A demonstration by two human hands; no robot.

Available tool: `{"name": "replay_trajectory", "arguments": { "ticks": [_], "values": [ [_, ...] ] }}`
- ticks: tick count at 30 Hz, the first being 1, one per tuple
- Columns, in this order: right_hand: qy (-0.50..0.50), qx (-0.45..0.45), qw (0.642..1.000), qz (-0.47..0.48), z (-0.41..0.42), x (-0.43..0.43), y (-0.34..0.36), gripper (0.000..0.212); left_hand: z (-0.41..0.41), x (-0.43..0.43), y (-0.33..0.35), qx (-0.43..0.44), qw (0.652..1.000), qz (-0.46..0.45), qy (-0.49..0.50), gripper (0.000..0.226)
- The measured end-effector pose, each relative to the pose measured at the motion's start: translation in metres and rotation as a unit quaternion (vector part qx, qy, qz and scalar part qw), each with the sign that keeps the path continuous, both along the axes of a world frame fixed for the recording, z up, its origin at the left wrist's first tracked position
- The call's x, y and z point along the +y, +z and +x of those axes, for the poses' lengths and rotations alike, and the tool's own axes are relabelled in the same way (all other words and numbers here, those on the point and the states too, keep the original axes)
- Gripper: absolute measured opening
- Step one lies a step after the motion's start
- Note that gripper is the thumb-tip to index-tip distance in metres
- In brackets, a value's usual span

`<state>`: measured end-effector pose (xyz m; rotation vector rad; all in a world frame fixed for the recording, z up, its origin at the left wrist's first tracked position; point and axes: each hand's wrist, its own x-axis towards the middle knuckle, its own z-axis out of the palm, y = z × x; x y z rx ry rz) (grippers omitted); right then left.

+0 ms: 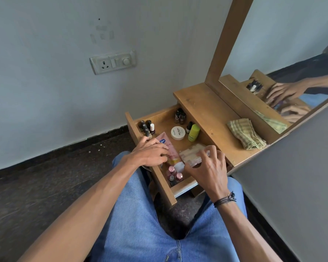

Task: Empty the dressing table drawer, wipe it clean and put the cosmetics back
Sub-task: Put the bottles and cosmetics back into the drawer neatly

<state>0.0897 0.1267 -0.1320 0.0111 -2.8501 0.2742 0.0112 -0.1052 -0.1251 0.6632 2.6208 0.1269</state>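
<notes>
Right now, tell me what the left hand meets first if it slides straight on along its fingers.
The pink tube: the left hand has its fingertips over it, though contact is unclear. Past that, the clear packet pinched by the right hand comes next.

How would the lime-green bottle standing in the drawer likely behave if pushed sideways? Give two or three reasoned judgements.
The lime-green bottle stands upright and looks tall for its base, so it would probably tip rather than slide. Its round body suggests it might then roll across the drawer floor. It looks plastic, so likely light.
</notes>
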Motion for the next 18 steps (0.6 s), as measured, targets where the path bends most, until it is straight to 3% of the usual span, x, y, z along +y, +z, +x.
{"name": "replay_trajectory", "arguments": {
  "ticks": [9,18],
  "values": [
    [-0.020,-0.117,0.993,-0.001,-0.001,0.006,0.006,0.064,0.000,0.001,0.001,0.008,1.000,-0.005,0.004,0.050],
    [-0.010,-0.220,0.970,0.104,-0.014,0.001,0.016,0.073,0.000,0.001,-0.001,0.001,1.000,0.002,0.009,0.048]
  ]
}}
